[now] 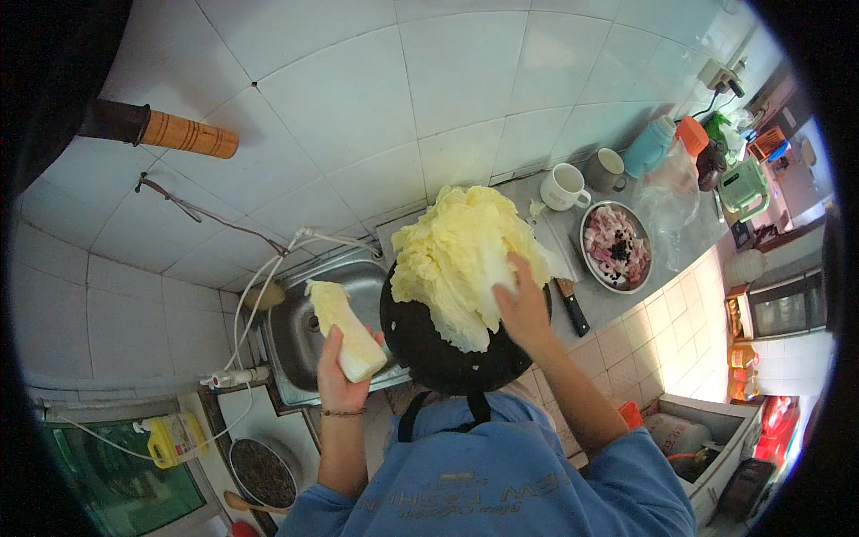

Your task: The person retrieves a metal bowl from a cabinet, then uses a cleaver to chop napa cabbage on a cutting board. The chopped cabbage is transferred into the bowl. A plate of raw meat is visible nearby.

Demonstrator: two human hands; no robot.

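Note:
My left hand (342,371) is wrapped round the stripped-down heart of a napa cabbage (344,327), pale yellow with a white base, held over the near edge of the sink. A large heap of loose yellow cabbage leaves (452,255) fills a black wok (429,345) in front of my body. At the heap's right side, my right hand (526,309) has its thumb and fingers on a whitish cabbage leaf (490,277). Just right of that hand lies a knife (573,307) with a dark handle; part of it is hidden.
A metal bowl of sliced meat with dark bits (617,248) stands on the counter at right. Behind it are a white mug (565,187), a grey mug (606,170) and a blue flask (650,146). The steel sink (344,279) is left; a pot (264,472) sits lower left.

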